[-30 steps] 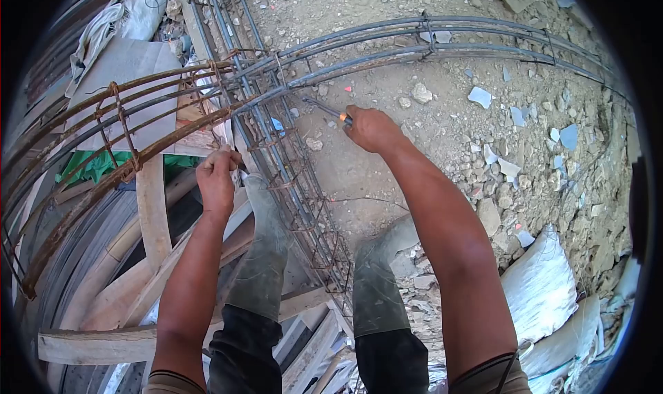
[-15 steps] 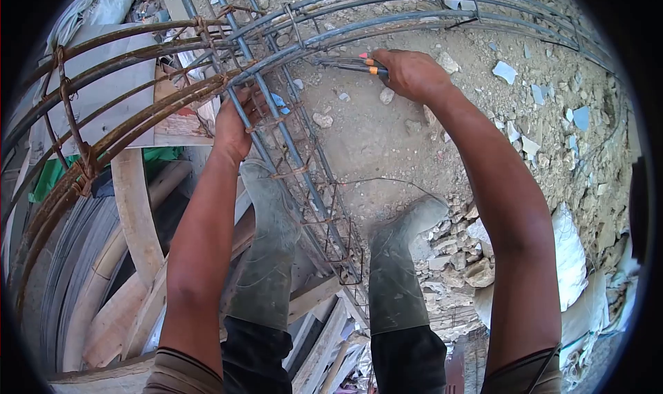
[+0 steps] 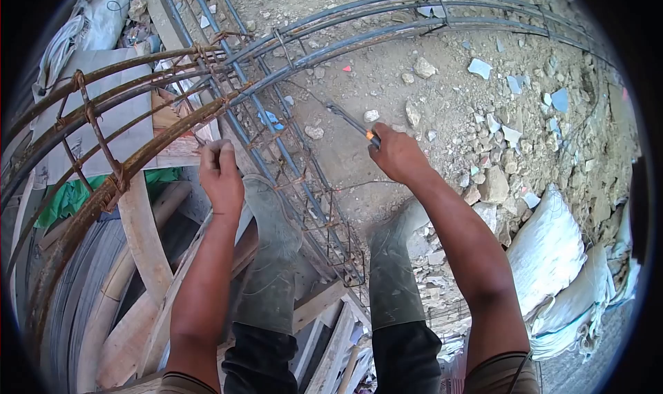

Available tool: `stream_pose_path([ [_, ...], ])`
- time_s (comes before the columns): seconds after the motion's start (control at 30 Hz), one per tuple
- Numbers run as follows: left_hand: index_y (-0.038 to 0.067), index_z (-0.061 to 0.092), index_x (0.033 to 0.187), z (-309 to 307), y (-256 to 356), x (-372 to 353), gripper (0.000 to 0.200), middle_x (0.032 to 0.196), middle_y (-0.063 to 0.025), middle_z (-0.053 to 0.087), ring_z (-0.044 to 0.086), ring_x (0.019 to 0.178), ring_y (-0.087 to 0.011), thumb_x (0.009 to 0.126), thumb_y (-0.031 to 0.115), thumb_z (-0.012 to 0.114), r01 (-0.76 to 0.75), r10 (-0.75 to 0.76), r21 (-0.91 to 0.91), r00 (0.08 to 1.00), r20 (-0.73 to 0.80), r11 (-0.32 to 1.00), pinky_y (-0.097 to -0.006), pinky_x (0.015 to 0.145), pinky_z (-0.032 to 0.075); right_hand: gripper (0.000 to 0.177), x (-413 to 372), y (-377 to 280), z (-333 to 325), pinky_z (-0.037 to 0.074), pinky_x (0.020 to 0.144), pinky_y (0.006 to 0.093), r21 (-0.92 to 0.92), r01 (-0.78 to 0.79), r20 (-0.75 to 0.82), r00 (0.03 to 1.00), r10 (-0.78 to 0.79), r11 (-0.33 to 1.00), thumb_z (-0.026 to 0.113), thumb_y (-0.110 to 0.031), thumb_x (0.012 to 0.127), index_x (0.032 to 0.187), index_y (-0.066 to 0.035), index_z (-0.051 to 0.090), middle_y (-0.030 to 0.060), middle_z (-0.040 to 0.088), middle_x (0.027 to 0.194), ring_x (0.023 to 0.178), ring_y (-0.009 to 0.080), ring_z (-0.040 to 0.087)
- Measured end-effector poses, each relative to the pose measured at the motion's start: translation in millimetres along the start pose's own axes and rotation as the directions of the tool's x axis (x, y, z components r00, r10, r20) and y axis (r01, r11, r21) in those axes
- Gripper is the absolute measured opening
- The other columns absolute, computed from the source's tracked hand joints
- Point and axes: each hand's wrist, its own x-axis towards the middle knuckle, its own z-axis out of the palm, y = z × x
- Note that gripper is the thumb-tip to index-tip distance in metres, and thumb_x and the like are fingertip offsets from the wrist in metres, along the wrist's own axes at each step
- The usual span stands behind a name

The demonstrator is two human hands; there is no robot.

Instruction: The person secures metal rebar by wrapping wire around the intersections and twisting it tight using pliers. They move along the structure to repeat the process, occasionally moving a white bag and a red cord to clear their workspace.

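On the left, a gray board [image 3: 141, 107] sits under the rusty bars [image 3: 169, 135]. My left hand [image 3: 222, 176] has come back from where the bars cross. A moment ago its fingers reached in among the bars; now they are curled, to the right of the board's lower right corner. I can't tell if they pinch anything. Next are the straight gray bars [image 3: 286, 152], along the left edge of the bare ground [image 3: 352, 152]. Then the pliers [image 3: 351, 120]: their tip has moved down, away from the bent gray bars [image 3: 345, 44]. My right hand [image 3: 400, 156] still grips the handles. So now both hands are clear of the crossing.
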Motion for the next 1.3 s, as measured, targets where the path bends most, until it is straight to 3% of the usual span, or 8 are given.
stream_pose_path([
  [0.13, 0.001, 0.065, 0.106, 23.3, 116.4, -54.1, 0.024, 0.100, -0.0136, 0.067, 0.064, 0.093, -0.0309, 0.095, 0.021, 0.059, -0.601, 0.428, 0.112, 0.675, 0.601, 0.791, -0.0427, 0.084, 0.049, 0.026, -109.2, 28.2, -58.4, 0.052, 0.074, 0.0493, -0.050, -0.103, 0.076, 0.991, 0.106, 0.993, 0.062, -0.016, 0.089, 0.111, -0.007, 0.053, 0.0209, 0.066, 0.086, 0.083, 0.0402, 0.067],
  [0.27, 0.001, 0.064, 0.109, 106.1, 151.7, -68.1, 0.028, 0.108, -0.0171, 0.067, 0.063, 0.102, -0.0391, 0.096, 0.025, 0.058, -0.823, 0.566, 0.109, 0.473, 0.675, 0.558, -0.0477, 0.091, 0.047, 0.036, -185.7, 55.1, -117.5, 0.053, 0.078, 0.0461, -0.101, -0.014, 0.183, 0.983, 0.033, 0.995, 0.064, -0.018, 0.087, 0.120, -0.009, 0.053, 0.0166, 0.066, 0.098, 0.090, 0.0381, 0.066],
  [0.33, 0.001, 0.063, 0.109, 132.3, 149.0, -77.3, 0.031, 0.105, -0.0191, 0.066, 0.062, 0.099, -0.0402, 0.098, 0.029, 0.055, -0.469, 0.060, 0.095, 0.304, 0.951, 0.878, -0.0462, 0.088, 0.048, 0.041, -202.2, 76.5, -138.6, 0.052, 0.081, 0.0462, -0.083, -0.053, 0.166, 0.984, 0.066, 0.995, 0.064, -0.019, 0.086, 0.124, -0.009, 0.052, 0.0166, 0.065, 0.101, 0.092, 0.0380, 0.065],
  [0.57, 0.001, 0.064, 0.106, 132.1, 176.8, -72.5, 0.035, 0.093, -0.0250, 0.066, 0.063, 0.094, -0.0432, 0.100, 0.033, 0.050, -0.357, -0.279, 0.415, 0.374, 0.885, 0.837, -0.0502, 0.084, 0.048, 0.048, -178.5, 152.2, -155.3, 0.044, 0.102, 0.0477, -0.101, -0.317, -0.052, 0.948, 0.313, 0.943, 0.056, -0.025, 0.093, 0.138, -0.011, 0.050, 0.0183, 0.051, 0.139, 0.118, 0.0337, 0.057],
  [0.63, 0.000, 0.064, 0.102, 135.5, 201.9, -87.4, 0.035, 0.092, -0.0250, 0.066, 0.063, 0.092, -0.0429, 0.099, 0.032, 0.050, -0.514, -0.210, 0.353, 0.317, 0.925, 0.782, -0.0488, 0.082, 0.048, 0.044, -168.6, 98.9, -152.6, 0.035, 0.110, 0.0462, -0.300, 0.045, -0.457, 0.870, -0.185, 0.953, 0.055, -0.026, 0.095, 0.136, -0.009, 0.052, 0.0168, 0.051, 0.139, 0.121, 0.0289, 0.056],
  [0.7, -0.001, 0.064, 0.103, 145.5, 211.4, -102.1, 0.035, 0.092, -0.0253, 0.065, 0.062, 0.092, -0.0433, 0.099, 0.032, 0.051, -0.466, -0.186, 0.313, 0.298, 0.936, 0.828, -0.0478, 0.081, 0.048, 0.033, -167.5, 61.7, -127.6, 0.030, 0.112, 0.0431, 0.005, 0.445, -0.327, 0.847, -0.419, 0.895, 0.053, -0.023, 0.096, 0.125, -0.007, 0.058, 0.0144, 0.059, 0.128, 0.119, 0.0263, 0.058],
  [0.97, -0.001, 0.061, 0.090, 146.0, 242.0, -108.9, 0.039, 0.076, -0.0076, 0.057, 0.053, 0.073, -0.0172, 0.101, 0.035, 0.051, 0.072, -0.354, 0.360, 0.440, 0.825, 0.930, -0.0333, 0.070, 0.045, 0.017, -187.5, 62.2, -128.0, 0.048, 0.084, 0.0474, 0.119, 0.301, -0.044, 0.953, -0.298, 0.946, 0.053, -0.020, 0.094, 0.099, -0.008, 0.064, 0.0150, 0.067, 0.079, 0.081, 0.0339, 0.065],
  [1.3, 0.002, 0.058, 0.084, 142.7, 228.0, -106.7, 0.044, 0.073, -0.0060, 0.055, 0.052, 0.068, -0.0150, 0.103, 0.040, 0.050, -0.121, -0.239, 0.336, 0.488, 0.840, 0.934, -0.0321, 0.067, 0.044, 0.018, -231.9, 44.0, -140.1, 0.049, 0.065, 0.0513, 0.453, 0.264, -0.050, 0.961, -0.272, 0.852, 0.062, -0.025, 0.091, 0.094, -0.007, 0.063, 0.0226, 0.062, 0.070, 0.070, 0.0444, 0.063],
])
